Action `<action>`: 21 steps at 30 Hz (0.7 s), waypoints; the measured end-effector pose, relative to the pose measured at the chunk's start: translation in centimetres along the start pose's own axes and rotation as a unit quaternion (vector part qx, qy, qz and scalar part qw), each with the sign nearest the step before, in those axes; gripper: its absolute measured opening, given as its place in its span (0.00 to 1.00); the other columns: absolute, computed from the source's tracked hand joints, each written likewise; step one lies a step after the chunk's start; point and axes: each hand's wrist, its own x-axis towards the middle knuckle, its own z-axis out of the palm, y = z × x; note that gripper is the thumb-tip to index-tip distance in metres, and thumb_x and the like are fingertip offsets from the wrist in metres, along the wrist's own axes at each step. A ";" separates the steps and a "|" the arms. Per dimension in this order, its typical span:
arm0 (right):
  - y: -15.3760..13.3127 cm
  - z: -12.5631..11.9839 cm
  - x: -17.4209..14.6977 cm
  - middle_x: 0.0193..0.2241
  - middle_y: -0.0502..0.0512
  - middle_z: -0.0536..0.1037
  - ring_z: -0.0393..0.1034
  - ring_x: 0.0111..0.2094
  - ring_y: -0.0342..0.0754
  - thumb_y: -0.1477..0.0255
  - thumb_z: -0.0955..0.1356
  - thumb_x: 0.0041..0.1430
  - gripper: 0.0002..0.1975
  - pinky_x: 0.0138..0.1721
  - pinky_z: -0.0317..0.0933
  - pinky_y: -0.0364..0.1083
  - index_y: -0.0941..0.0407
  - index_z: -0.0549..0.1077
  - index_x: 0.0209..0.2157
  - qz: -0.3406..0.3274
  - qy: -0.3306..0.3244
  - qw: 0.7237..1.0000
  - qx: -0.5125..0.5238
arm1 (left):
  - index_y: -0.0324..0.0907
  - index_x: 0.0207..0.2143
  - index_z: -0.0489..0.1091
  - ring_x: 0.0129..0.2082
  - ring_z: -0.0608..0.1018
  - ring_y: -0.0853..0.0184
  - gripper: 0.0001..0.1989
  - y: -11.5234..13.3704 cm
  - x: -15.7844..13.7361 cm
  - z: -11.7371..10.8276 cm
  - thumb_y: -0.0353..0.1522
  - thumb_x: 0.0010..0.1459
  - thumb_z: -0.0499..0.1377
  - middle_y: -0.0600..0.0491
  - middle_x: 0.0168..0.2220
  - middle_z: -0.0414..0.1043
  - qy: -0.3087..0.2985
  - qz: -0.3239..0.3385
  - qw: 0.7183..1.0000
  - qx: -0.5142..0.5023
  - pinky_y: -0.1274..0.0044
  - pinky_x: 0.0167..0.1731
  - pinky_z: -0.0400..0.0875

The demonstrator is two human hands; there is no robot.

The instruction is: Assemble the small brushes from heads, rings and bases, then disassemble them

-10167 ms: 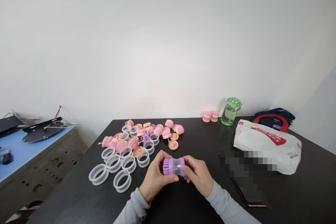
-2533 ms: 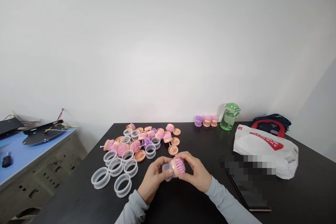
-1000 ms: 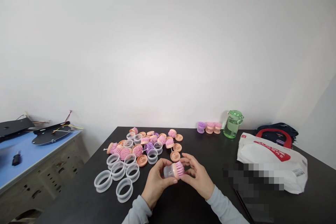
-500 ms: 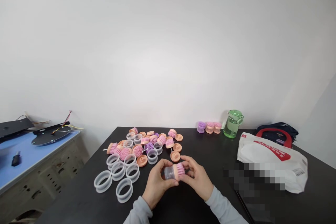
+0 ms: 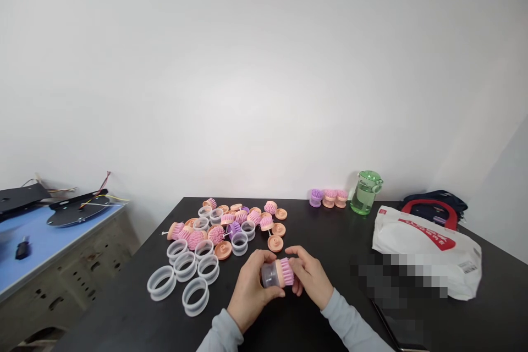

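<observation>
Pink brush (image 5: 279, 273): one, over the black table (image 5: 317, 231); likely light, stiff-bodied, soft-bristled; best held by its clear waist (image 5: 270, 275).
Left hand (image 5: 252, 292): pinching that waist.
Right hand (image 5: 315, 281): curled at the bristles (image 5: 288, 271); pressure, cannot tell.
Loose clear rings (image 5: 195, 312): eleven visible.
Standing brushes (image 5: 329, 198): three; one purple, two pink.
Green jug (image 5: 363, 196): one.

Wall (image 5: 264, 82): plain off-white, we see it brightest near the middle, shaded at far right.
Table (image 5: 124, 313): black, we have its far edge by the wall.
Side bench (image 5: 43, 245): blue top, pierced pale frame (image 5: 25, 308), on our left.
</observation>
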 end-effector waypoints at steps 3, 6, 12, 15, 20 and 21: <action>-0.2 -0.3 0.3 0.29 0.53 0.79 0.73 0.25 0.46 0.60 0.68 0.56 0.21 0.21 0.66 0.42 0.56 0.68 0.47 -0.026 0.001 0.999 0.029 | 0.43 0.39 0.69 0.41 0.73 0.58 0.26 -0.1 0.1 -0.1 0.22 0.34 0.70 0.53 0.38 0.71 0.015 0.006 1.000 0.022 0.70 0.42 0.66; -0.7 -0.2 0.4 0.47 0.57 0.75 0.72 0.45 0.52 0.72 0.75 0.45 0.28 0.36 0.70 0.45 0.53 0.69 0.50 -0.071 -0.049 0.995 0.053 | 0.43 0.39 0.68 0.40 0.74 0.58 0.25 -0.2 0.2 -0.3 0.22 0.36 0.69 0.53 0.38 0.71 0.021 0.009 0.999 0.037 0.70 0.41 0.66; -0.8 0.9 -0.2 0.33 0.50 0.75 0.73 0.35 0.49 0.76 0.74 0.46 0.24 0.36 0.69 0.47 0.54 0.70 0.47 -0.059 -0.039 0.996 0.044 | 0.44 0.37 0.69 0.40 0.73 0.59 0.25 0.0 0.0 -0.2 0.19 0.33 0.67 0.53 0.38 0.70 0.013 0.037 0.997 0.066 0.69 0.42 0.66; -0.6 1.4 -0.3 0.31 0.50 0.76 0.74 0.33 0.48 0.76 0.73 0.46 0.22 0.35 0.69 0.47 0.55 0.68 0.45 -0.063 -0.019 0.997 0.026 | 0.45 0.38 0.71 0.40 0.72 0.58 0.27 -0.2 -0.2 0.0 0.17 0.32 0.64 0.53 0.38 0.69 0.015 0.052 0.996 0.073 0.69 0.42 0.66; 0.0 1.3 1.2 0.39 0.55 0.78 0.76 0.38 0.49 0.69 0.70 0.52 0.20 0.33 0.71 0.45 0.55 0.66 0.47 -0.076 0.002 0.995 -0.063 | 0.48 0.41 0.74 0.43 0.72 0.55 0.27 -0.3 -0.1 -0.4 0.19 0.36 0.64 0.51 0.41 0.70 0.044 0.061 0.995 0.066 0.64 0.46 0.64; 0.2 1.1 1.7 0.41 0.57 0.78 0.75 0.38 0.50 0.67 0.69 0.54 0.18 0.32 0.71 0.45 0.55 0.67 0.47 -0.075 0.021 0.993 -0.087 | 0.48 0.41 0.74 0.44 0.72 0.54 0.25 -0.3 -0.1 -0.6 0.21 0.37 0.64 0.51 0.41 0.71 0.055 0.061 0.995 0.059 0.63 0.47 0.63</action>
